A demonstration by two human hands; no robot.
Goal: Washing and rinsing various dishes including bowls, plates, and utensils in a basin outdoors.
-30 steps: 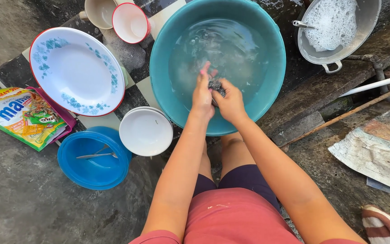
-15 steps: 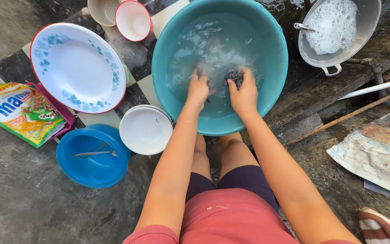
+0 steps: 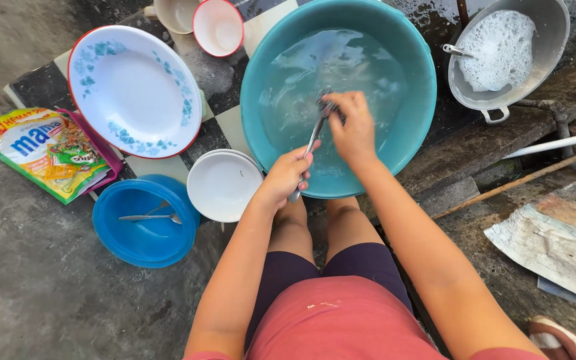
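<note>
A teal basin (image 3: 408, 143) full of water sits in front of my knees. My left hand (image 3: 287, 175) grips the handle of a metal spoon (image 3: 314, 140) over the basin's near rim. My right hand (image 3: 351, 127) is closed on a dark steel scrubber (image 3: 325, 103) pressed against the spoon's upper end, just above the water.
Left of the basin lie a white floral plate (image 3: 135, 90), stacked white bowls (image 3: 223, 185) and a blue bowl (image 3: 145, 223) holding spoons. Two cups (image 3: 216, 28) stand behind. A metal pot of suds (image 3: 505, 50) sits at the right. Sachet packets (image 3: 45, 153) lie at far left.
My left hand lifted a spoon out of the water toward the near rim. My right hand carried the scrubber left onto the spoon.
</note>
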